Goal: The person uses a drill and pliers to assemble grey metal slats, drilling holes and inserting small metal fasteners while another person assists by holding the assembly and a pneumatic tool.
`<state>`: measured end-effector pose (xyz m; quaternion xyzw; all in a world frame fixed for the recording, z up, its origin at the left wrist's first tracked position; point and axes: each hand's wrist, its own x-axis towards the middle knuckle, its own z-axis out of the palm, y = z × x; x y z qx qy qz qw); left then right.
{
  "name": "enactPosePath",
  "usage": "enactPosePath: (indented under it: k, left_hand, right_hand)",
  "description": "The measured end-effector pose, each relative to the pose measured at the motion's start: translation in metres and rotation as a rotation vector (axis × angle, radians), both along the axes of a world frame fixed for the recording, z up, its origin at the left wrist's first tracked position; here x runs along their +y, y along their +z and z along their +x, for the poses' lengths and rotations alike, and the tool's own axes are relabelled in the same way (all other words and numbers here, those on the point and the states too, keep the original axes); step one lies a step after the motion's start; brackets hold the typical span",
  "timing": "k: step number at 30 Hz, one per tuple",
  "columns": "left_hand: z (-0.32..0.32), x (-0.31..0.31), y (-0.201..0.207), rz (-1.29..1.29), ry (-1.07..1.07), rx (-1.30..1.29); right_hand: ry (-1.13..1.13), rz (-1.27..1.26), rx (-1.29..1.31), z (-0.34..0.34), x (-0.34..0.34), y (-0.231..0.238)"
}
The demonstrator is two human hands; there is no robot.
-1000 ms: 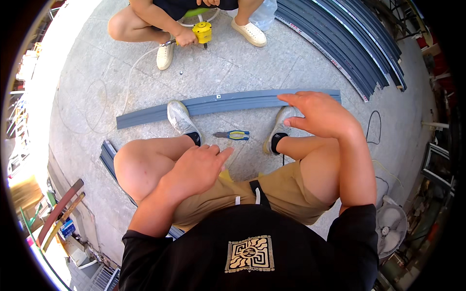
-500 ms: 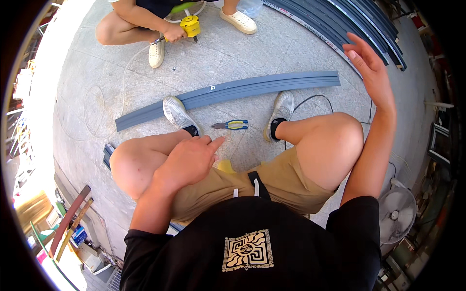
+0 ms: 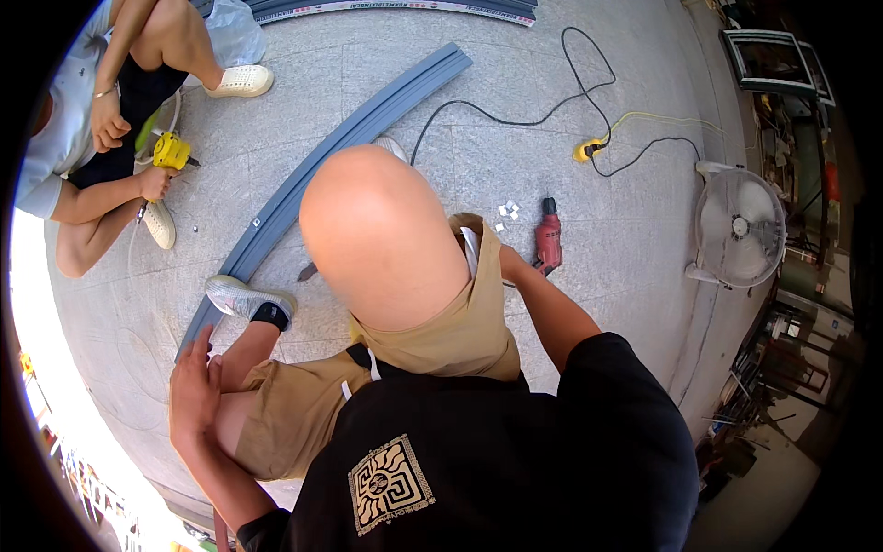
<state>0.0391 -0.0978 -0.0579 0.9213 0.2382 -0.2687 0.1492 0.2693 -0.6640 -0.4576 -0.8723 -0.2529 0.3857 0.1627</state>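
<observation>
My left hand (image 3: 194, 385) lies by my left knee with its fingers stretched out, near the end of a long grey metal profile (image 3: 313, 173). Nothing shows in its grasp. The profile runs diagonally across the floor, past my left shoe. Of my right hand (image 3: 509, 264) only a part shows beside my right thigh; its fingers are hidden behind the leg. Close to it a red power drill (image 3: 549, 241) lies on the floor, its bit pointing away from me. A dark tool tip (image 3: 308, 272), the jaws of pliers, peeks out beside my right knee.
At the far left a person crouches, holding a yellow power tool (image 3: 172, 152). Small white pieces (image 3: 507, 213) lie near the drill. A black cable (image 3: 515, 120) runs to a yellow socket (image 3: 586, 149). A fan (image 3: 739, 224) stands right; more profiles (image 3: 395, 7) lie at the back.
My view has swung to the right, bringing the drill and cable into sight. My right hand has dropped from raised to beside my thigh; my left has moved out to my left knee.
</observation>
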Motion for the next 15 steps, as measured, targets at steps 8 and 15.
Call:
enactPosePath:
  k: [8,15]
  left_hand:
    - [-0.039,0.115,0.009,0.052,0.191,-0.1]
    - [-0.102,0.138,-0.026,-0.118,0.552,0.028]
  right_hand:
    - [-0.483,-0.352,-0.059,0.009,-0.009,-0.044]
    - [0.034,-0.409,0.0,0.051,-0.013,-0.089]
